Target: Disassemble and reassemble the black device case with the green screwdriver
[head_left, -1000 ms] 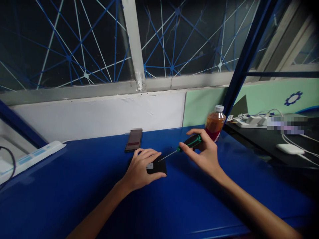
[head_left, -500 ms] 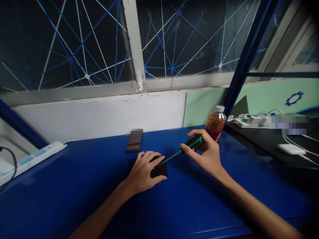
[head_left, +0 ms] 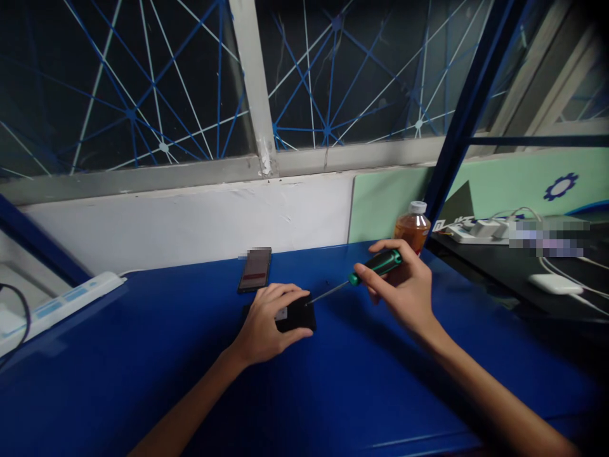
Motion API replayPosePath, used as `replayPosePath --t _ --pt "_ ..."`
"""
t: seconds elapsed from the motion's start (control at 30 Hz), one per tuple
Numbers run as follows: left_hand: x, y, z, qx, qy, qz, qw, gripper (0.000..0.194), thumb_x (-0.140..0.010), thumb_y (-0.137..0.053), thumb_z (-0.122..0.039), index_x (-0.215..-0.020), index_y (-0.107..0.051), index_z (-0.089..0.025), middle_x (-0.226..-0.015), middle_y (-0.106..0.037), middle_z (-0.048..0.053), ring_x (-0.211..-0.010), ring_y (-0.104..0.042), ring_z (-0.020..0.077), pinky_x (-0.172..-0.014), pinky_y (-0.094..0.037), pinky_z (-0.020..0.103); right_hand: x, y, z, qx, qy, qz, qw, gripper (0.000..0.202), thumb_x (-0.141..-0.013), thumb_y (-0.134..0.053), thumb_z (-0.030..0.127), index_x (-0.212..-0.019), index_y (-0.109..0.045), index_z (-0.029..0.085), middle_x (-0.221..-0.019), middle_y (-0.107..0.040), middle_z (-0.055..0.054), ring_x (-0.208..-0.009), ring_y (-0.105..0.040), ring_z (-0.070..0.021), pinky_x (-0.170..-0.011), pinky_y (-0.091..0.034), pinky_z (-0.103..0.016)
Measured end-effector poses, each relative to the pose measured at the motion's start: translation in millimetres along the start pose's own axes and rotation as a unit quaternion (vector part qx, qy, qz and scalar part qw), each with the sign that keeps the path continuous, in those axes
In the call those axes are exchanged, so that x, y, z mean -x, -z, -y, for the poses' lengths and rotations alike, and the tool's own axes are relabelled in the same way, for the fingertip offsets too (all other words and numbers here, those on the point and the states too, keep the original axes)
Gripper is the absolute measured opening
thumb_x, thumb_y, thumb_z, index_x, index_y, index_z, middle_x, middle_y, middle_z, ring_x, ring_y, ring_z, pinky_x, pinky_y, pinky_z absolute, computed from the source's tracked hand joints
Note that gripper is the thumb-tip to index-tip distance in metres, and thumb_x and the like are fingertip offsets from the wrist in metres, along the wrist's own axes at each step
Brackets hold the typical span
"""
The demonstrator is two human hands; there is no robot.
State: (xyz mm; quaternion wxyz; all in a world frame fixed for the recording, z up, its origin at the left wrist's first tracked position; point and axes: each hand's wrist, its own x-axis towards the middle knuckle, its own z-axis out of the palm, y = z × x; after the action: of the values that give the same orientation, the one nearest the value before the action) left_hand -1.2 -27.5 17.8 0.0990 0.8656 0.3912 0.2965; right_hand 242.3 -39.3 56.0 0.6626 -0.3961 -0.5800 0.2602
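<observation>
A flat black box (head_left: 299, 315) lies on the blue table (head_left: 361, 393), partly covered by my left hand (head_left: 266, 324), whose fingers and thumb grip it from above. My right hand (head_left: 404, 282) holds a green and black screwdriver (head_left: 380, 265) by its handle. The screwdriver slants down to the left, and its tip is at the top face of the box near the right end, by my left index fingertip. A small dark speck (head_left: 327, 282) lies on the table behind the shaft.
Behind the box lies a phone (head_left: 255, 270). A drink bottle (head_left: 413, 227) stands behind my right hand. White power strips (head_left: 71, 301) lie at the far left and on the black surface (head_left: 514, 270) at right, with cables and a white adapter (head_left: 556, 284).
My right hand and the screwdriver have moved slightly right, and the shaft lies flatter. My left hand and the box have shifted a little left and back, uncovering a grey patch on the box.
</observation>
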Motion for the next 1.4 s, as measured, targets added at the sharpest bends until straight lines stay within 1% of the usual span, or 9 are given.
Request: replayPosePath --t 0.1,0.2,0.6,0.83,0.97,1.07,1.2,1.33,1.4 --pt "-1.9 8.6 0.5 0.062 0.016 -0.048 0.997 0.049 -0.072 -0.073 -0.040 -0.117 -0.058 -0.026 -0.119 -0.060 0.007 -0.113 -0.053 0.0286 -0.099 -0.039 0.052 -2.0 2.9 0.0 -0.009 -0.004 -0.022 1.000 0.031 -0.073 -0.074 0.029 -0.093 -0.051 0.023 -0.052 -0.051 0.008 -0.034 -0.048 -0.0093 -0.031 -0.040 -0.023" --pt "-2.4 13.8 1.8 0.116 0.039 -0.075 0.990 0.047 -0.073 -0.073 -0.036 -0.116 -0.059 -0.025 -0.122 -0.059 0.008 -0.117 -0.051 0.0285 -0.100 -0.041 0.051 -1.5 3.0 -0.5 0.003 0.002 -0.027 1.000 0.031 -0.072 -0.074 0.029 -0.094 -0.051 0.023 -0.053 -0.052 0.007 -0.035 -0.048 -0.0098 -0.031 -0.040 -0.023" --pt "-2.0 13.2 3.4 0.145 0.051 -0.086 0.984 0.046 -0.071 -0.075 -0.034 -0.113 -0.060 -0.022 -0.122 -0.059 0.009 -0.119 -0.051 0.0290 -0.103 -0.040 0.052 3.9 -4.0 -3.6 0.042 0.024 -0.030 0.998 0.034 -0.071 -0.075 0.029 -0.095 -0.053 0.023 -0.058 -0.054 0.007 -0.038 -0.051 -0.0099 -0.036 -0.044 -0.025" --pt "-2.3 15.1 -1.2 0.144 0.048 -0.081 0.985 0.045 -0.071 -0.074 -0.032 -0.113 -0.061 -0.026 -0.122 -0.059 0.007 -0.118 -0.051 0.0279 -0.103 -0.041 0.051 5.6 -3.6 -3.8 0.034 0.024 -0.013 0.999 0.035 -0.072 -0.074 0.028 -0.098 -0.051 0.024 -0.058 -0.054 0.007 -0.038 -0.051 -0.0106 -0.036 -0.045 -0.026" --pt "-1.9 15.4 -1.1 0.146 0.050 -0.082 0.985 0.045 -0.071 -0.074 -0.032 -0.113 -0.060 -0.025 -0.121 -0.059 0.007 -0.118 -0.051 0.0285 -0.103 -0.041 0.052 3.6 -0.9 -4.2 -0.002 0.021 0.031 0.999 0.035 -0.077 -0.068 0.029 -0.105 -0.048 0.025 -0.076 -0.063 0.000 -0.046 -0.058 -0.0125 -0.042 -0.048 -0.027" --pt "-1.8 15.1 -0.8 0.143 0.045 -0.083 0.985 0.045 -0.071 -0.074 -0.032 -0.113 -0.060 -0.025 -0.121 -0.060 0.008 -0.118 -0.052 0.0288 -0.103 -0.040 0.052 2.8 0.7 -4.0 -0.056 0.020 0.062 0.996 0.030 -0.083 -0.061 0.029 -0.108 -0.046 0.025 -0.089 -0.064 -0.003 -0.051 -0.060 -0.0127 -0.045 -0.050 -0.028" --pt "-1.9 14.3 -2.1 0.130 0.042 -0.077 0.988 0.046 -0.070 -0.074 -0.034 -0.114 -0.060 -0.025 -0.121 -0.060 0.007 -0.115 -0.053 0.0288 -0.101 -0.042 0.052 3.9 0.6 -2.4 -0.067 0.015 0.052 0.996 0.029 -0.082 -0.063 0.026 -0.107 -0.048 0.025 -0.081 -0.060 0.000 -0.044 -0.056 -0.0104 -0.044 -0.051 -0.028" --pt "-1.7 13.9 -3.2 0.126 0.045 -0.073 0.988 0.046 -0.070 -0.074 -0.035 -0.113 -0.060 -0.026 -0.120 -0.060 0.007 -0.114 -0.054 0.0281 -0.100 -0.043 0.050 4.5 0.1 -2.6 -0.002 0.019 0.007 1.000 0.031 -0.077 -0.069 0.026 -0.103 -0.053 0.023 -0.063 -0.053 0.006 -0.038 -0.052 -0.0095 -0.038 -0.046 -0.024" --pt "-1.6 14.3 -3.0 0.120 0.049 -0.079 0.988 0.046 -0.070 -0.075 -0.036 -0.112 -0.061 -0.026 -0.119 -0.060 0.007 -0.115 -0.053 0.0285 -0.099 -0.043 0.050 3.5 0.7 -4.5 0.014 0.013 0.008 1.000 0.027 -0.080 -0.067 0.029 -0.102 -0.053 0.022 -0.058 -0.051 0.007 -0.037 -0.052 -0.0097 -0.037 -0.045 -0.024"
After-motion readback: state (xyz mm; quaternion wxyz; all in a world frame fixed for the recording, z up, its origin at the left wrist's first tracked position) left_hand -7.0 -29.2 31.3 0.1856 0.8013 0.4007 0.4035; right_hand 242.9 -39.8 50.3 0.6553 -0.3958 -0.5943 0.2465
